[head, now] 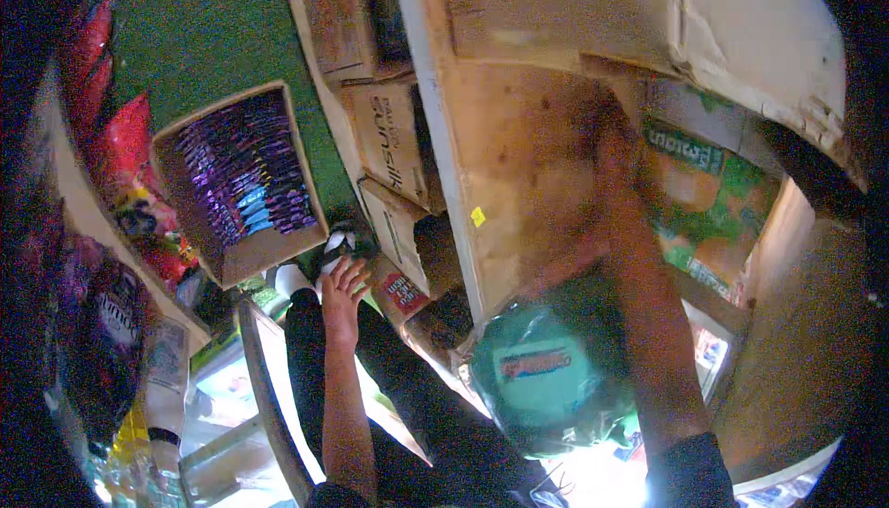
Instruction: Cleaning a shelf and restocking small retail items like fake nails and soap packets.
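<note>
My left hand (342, 299) is held over my legs and shoes, fingers spread, holding nothing. My right arm reaches up along the right side, and my right hand (603, 115) is dark and blurred against a wooden shelf board (514, 161). Whether that hand holds anything cannot be made out. A teal plastic-wrapped pack (538, 362) lies beside the right forearm, at the shelf's near end. Right of that forearm stands a green and orange printed carton (722, 181). A small yellow scrap (478, 217) is on the board.
An open cardboard box (257, 265) of purple and blue packets sits on the green floor (215, 36) at the left. Beneath the board are more cardboard boxes, one a Sunsilk carton (385, 140). Red packets (128, 136) line the far left. A large carton (757, 22) is at the top right.
</note>
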